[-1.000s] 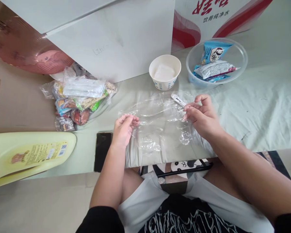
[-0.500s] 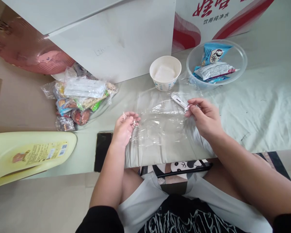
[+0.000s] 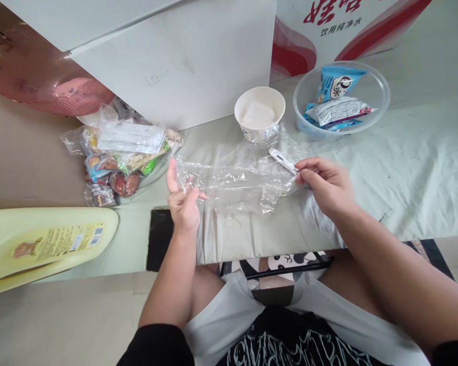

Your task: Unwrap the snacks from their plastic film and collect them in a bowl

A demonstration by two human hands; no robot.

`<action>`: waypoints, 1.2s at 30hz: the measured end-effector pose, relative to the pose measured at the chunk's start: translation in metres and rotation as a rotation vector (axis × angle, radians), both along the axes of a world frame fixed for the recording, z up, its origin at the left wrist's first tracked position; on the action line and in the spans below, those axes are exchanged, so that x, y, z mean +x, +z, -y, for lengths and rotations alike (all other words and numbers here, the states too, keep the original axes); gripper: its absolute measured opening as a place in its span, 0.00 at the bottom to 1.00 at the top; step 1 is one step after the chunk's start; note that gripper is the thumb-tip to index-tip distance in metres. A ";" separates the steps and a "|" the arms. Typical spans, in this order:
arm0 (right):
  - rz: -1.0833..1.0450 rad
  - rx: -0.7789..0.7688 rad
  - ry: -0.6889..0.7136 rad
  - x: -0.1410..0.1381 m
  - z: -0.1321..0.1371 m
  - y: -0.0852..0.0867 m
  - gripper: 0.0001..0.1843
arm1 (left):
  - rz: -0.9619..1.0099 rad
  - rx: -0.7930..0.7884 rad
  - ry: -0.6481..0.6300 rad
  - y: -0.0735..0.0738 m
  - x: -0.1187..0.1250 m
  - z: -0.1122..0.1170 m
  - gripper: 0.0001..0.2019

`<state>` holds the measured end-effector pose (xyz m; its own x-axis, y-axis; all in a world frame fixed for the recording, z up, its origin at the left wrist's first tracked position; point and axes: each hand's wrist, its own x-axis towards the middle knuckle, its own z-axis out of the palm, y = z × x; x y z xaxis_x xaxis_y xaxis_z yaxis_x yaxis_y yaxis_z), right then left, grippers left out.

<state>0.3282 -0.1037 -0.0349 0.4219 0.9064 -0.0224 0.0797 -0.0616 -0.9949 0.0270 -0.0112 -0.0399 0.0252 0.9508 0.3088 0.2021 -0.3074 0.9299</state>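
Note:
A clear, crumpled plastic bag [image 3: 232, 178] is stretched between my two hands above the cloth. My left hand [image 3: 185, 206] holds its left end, thumb pressed toward the fingers and index finger extended along the film. At the other end, my right hand [image 3: 326, 185] pinches the bag between thumb and fingertips. A slim white stick with a small dark window [image 3: 282, 160], like a digital thermometer, points away from my right fingertips; whether they grip it or it lies under the film, I cannot tell. Behind the bag stands a white paper bowl [image 3: 259, 114] with something white inside.
A clear plastic tub [image 3: 379, 112] holds several snack packets [image 3: 341, 109]. To the left lie a bag of wrapped snacks [image 3: 125, 165] with a face mask [image 3: 132, 136] on top, a black phone [image 3: 160, 239] and a yellow plastic container [image 3: 61, 244]. White cartons [image 3: 175, 71] stand behind.
My left hand has moved slightly left and its index finger has extended. The bag is now stretched longer and narrower, its film bunched near the bowl. My right hand has barely shifted.

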 end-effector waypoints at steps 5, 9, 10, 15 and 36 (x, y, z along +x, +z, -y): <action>0.018 0.165 -0.033 0.004 0.000 -0.004 0.04 | 0.028 0.085 -0.013 -0.001 0.001 0.002 0.16; 0.204 0.252 -0.035 0.005 0.003 0.002 0.04 | 0.028 0.048 -0.022 0.000 0.002 0.002 0.16; 0.245 0.250 -0.042 0.005 0.004 0.004 0.04 | 0.033 0.035 -0.019 0.002 0.002 0.003 0.17; 0.339 0.226 -0.050 0.005 0.007 0.009 0.03 | 0.056 0.005 0.013 0.010 0.009 0.005 0.18; -0.009 0.094 0.082 0.000 0.002 0.003 0.31 | 0.263 -0.473 0.000 0.017 0.013 -0.001 0.17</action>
<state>0.3287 -0.1053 -0.0315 0.3464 0.9361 0.0611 0.0716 0.0385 -0.9967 0.0400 -0.0106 -0.0224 0.0047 0.9876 -0.1568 -0.0563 0.1568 0.9860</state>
